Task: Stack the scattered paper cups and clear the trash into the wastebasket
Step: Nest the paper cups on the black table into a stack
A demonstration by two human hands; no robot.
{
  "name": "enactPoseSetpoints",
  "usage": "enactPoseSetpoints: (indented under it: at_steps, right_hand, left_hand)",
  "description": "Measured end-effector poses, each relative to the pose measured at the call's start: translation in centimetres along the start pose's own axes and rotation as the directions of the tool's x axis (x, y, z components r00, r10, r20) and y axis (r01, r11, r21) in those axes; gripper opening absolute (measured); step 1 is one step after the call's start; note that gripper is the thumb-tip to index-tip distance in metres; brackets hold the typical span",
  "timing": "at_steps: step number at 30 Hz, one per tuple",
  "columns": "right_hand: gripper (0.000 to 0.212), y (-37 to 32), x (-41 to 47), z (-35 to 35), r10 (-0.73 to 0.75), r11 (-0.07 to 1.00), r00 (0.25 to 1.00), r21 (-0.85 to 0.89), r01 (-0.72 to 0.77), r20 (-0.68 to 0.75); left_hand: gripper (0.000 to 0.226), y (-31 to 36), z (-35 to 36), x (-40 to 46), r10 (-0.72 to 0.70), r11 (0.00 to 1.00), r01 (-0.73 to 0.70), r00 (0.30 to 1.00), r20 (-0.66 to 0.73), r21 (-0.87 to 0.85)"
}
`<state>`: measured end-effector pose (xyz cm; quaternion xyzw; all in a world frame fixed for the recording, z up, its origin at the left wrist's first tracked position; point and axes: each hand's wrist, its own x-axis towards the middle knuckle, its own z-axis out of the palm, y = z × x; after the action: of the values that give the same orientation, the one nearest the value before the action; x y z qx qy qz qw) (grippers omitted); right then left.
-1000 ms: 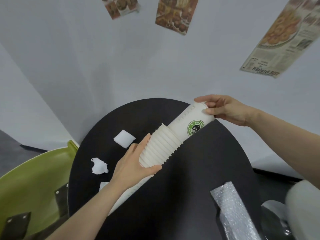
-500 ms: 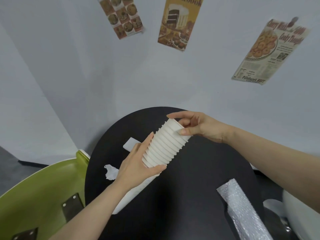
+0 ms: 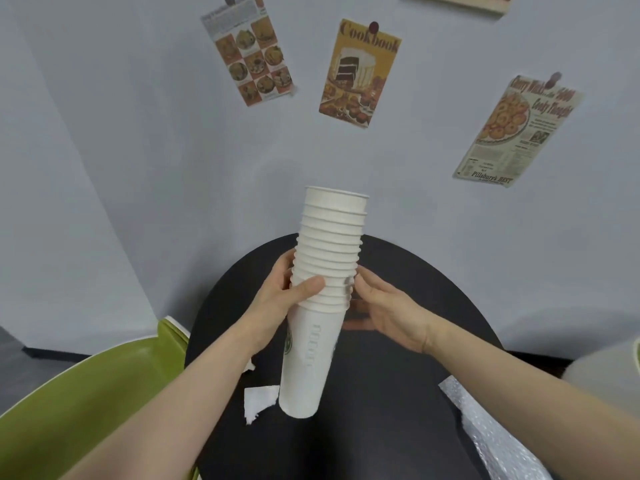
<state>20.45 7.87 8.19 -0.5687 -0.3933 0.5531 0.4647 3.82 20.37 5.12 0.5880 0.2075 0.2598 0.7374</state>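
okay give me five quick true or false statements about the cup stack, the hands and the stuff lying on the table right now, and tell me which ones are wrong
1. The left hand grips the cup stack around its middle. True.
2. The cup stack lies flat on the black table. False: it is held roughly upright.
3. The right hand is clenched in a fist far from the stack. False: its fingers are relaxed, right beside the stack.
4. A white paper scrap lies on the table near the stack's bottom end. True.
5. The bubble wrap sits inside the green chair. False: it lies on the table's right side.
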Motion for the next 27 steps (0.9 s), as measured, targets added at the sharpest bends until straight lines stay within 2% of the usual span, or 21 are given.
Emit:
enactPoseSetpoints:
  at_steps: [5, 12, 16, 18, 27]
  right_hand:
    - [0.048, -1.0, 1.6, -0.4, -0.120, 0.993, 0.977, -0.014, 0.119, -0.178]
    - [0.054, -3.0, 7.4, -3.6, -0.235, 0.972, 0.903, -0.077, 0.223, -0.359]
    - [0.064, -3.8, 12.1, -6.6, -0.266, 0.964, 0.879, -0.099, 0.247, -0.395]
    - [0.070, -4.1, 14.4, -8.2, -0.259, 0.966, 0.882, -0.115, 0.232, -0.394]
    - [0.060, -3.3, 23.2, -13.1, -0.214, 0.975, 0.918, -0.018, 0.221, -0.332]
  left_hand:
    - [0.065, 2.0, -0.2, 3.3, 0.057, 0.984, -0.066, 0.997, 0.058, 0.165]
    - [0.070, 4.3, -0.2, 10.9, 0.110, 0.935, -0.115, 0.993, 0.033, 0.337]
    - [0.052, 5.7, -0.3, 14.9, 0.059, 0.955, -0.079, 0.995, 0.080, 0.285]
    - [0.046, 5.3, -0.6, 17.2, 0.021, 0.973, -0.034, 0.998, 0.059, 0.228]
    - [0.066, 0.8, -2.4, 25.5, -0.043, 0.994, 0.052, 0.995, -0.090, 0.098]
